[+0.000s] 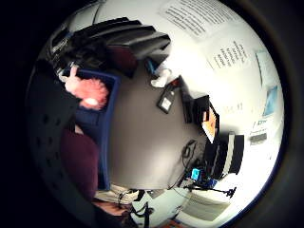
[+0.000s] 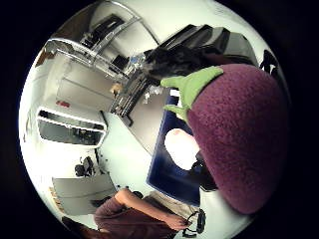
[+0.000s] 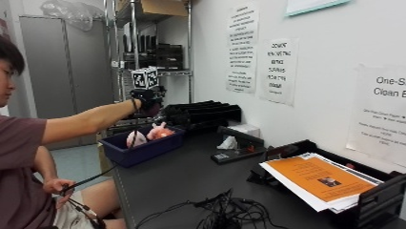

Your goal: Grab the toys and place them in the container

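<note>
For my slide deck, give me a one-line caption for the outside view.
Gloved right hand holds a purple eggplant toy above the blue bin with pink toys inside.

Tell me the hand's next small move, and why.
Probably lower and let go: the gloved right hand holds the purple eggplant toy above the blue container, where pink toys already lie.

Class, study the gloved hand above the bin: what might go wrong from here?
1. The gloved right hand holds the plush eggplant high over the blue bin; released there, it might bounce out.
2. Pink plush toys already sit inside, so it may land on them and roll over the rim.
</note>
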`<state>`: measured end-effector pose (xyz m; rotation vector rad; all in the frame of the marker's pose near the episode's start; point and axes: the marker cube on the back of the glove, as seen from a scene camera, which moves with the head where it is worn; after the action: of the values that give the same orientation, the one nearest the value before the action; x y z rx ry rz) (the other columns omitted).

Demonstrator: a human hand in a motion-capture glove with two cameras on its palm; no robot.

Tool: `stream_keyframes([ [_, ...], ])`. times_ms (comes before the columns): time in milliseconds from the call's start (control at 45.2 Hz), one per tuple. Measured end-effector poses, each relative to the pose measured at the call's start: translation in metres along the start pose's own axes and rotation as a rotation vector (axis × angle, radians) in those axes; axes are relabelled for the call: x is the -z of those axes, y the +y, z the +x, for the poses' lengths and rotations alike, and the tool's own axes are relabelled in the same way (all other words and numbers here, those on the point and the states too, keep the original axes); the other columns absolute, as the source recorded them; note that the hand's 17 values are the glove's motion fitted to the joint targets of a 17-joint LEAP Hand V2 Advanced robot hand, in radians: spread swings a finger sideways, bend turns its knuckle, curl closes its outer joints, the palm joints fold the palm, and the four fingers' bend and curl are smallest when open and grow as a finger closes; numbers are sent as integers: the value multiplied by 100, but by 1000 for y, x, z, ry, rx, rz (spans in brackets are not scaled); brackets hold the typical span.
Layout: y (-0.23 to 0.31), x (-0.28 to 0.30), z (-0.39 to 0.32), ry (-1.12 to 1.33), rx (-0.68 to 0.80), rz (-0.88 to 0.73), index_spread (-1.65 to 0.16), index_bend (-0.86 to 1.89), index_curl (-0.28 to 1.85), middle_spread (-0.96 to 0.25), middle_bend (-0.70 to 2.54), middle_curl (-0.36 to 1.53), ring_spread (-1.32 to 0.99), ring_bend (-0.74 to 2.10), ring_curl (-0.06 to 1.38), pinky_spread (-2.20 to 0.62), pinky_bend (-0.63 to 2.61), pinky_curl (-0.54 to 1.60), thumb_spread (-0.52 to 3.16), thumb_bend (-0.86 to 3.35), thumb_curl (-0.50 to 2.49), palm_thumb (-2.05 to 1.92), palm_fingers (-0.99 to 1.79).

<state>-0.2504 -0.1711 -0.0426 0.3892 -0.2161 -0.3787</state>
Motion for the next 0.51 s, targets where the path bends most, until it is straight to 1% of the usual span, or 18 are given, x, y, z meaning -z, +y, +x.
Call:
stream_keyframes([
  [44,0,-2,-6,-51,39,12,-32,71,76,-26,109,90,-38,130,68,-34,105,51,64,-1,86,63,87],
  [111,7,-3,-11,-194,149,20,-32,67,78,-27,108,90,-38,132,69,-34,106,51,65,-2,86,61,83],
  [133,10,-5,-10,-209,161,-14,-32,63,77,-27,106,90,-37,134,69,-33,105,51,67,-3,85,59,78],
  [155,13,-9,-7,-193,143,-75,-32,61,78,-27,106,90,-37,135,69,-33,105,51,70,-3,84,58,77],
  [177,17,-13,-3,-153,102,-152,-31,52,76,-27,100,87,-36,133,68,-32,103,50,79,-7,81,49,59],
  [199,20,-18,2,-106,53,-234,-29,43,75,-27,95,86,-36,129,68,-31,104,52,87,-12,76,37,35],
  [221,23,-22,6,-66,10,-311,-28,40,77,-27,93,85,-35,128,69,-29,106,54,92,-11,74,34,22],
  [243,26,-25,10,-37,-19,-377,-26,31,76,-26,86,83,-34,126,70,-27,111,56,95,-13,70,26,6],
  [265,29,-28,12,-20,-37,-427,-23,17,71,-21,67,77,-29,117,68,-22,122,59,96,-16,67,16,-32],
  [287,31,-30,14,-12,-44,-461,-21,12,69,-19,62,75,-27,113,67,-19,123,57,97,-15,64,11,-36],
  [332,33,-32,17,-12,-39,-473,-19,3,59,-13,48,69,-21,98,60,-15,126,54,99,-12,61,3,-44],
  [354,33,-32,19,-19,-32,-457,-18,2,55,-10,42,66,-19,90,57,-12,126,52,99,-12,59,0,-47],
  [398,32,-31,22,-47,-24,-399,-16,1,48,-7,35,63,-16,82,53,-9,124,50,101,-9,56,-4,-43],
  [464,30,-30,27,-95,-42,-315,-14,2,43,-3,28,59,-11,73,48,-5,120,48,103,-8,52,-7,-39],
  [508,29,-29,28,-107,-61,-290,-14,3,40,0,24,57,-9,69,45,-3,117,47,105,-8,50,-8,-36],
])
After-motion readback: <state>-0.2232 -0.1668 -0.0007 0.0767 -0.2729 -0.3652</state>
